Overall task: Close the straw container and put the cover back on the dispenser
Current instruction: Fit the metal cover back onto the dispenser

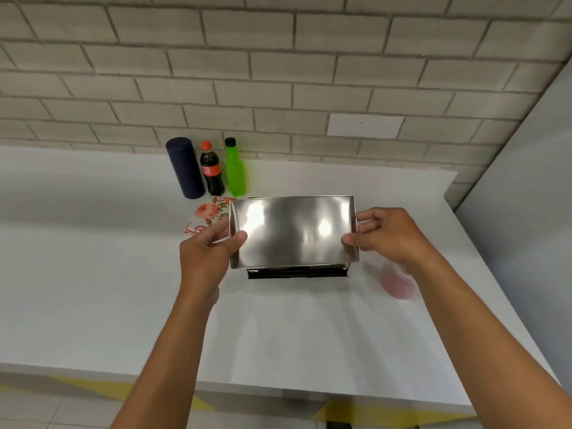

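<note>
reaching up from the bottom edge, two bare forearms cross the white counter (278, 342), whose near edge hangs over a tiled floor with yellow markings (102, 388). the left hand (205, 253) grips the left end of the steel cover (294, 232), thumb on the shiny top face and fingers curled behind the end flange. the right hand (391, 235) grips the right end the same way, thumb tip on the top near the corner, fingers wrapped round the side. both hands are partly closed, pinching the cover between them.

the cover is a rectangular, mirror-bright sheet with turned-down ends, held roughly level over the dispenser (297, 271). of the dispenser only a dark strip with metal fittings shows under the cover's near edge, standing on the counter; whether the cover is touching it or just above it cannot be told.

just right of the right wrist, a blurred pink object (397, 281) lies on the counter; its nature is unclear. behind the left fingers, a floral-printed piece (210, 212) in red and green peeks out, partly hidden by the cover.

farther back, near the wall, three things stand in a row close together: a dark blue cylinder (184, 167), a cola bottle (212, 168) with a red cap, and a bright green bottle (236, 167) with a black cap. behind them rises a pale brick wall (278, 72) bearing a blank white plate (365, 126).
</note>
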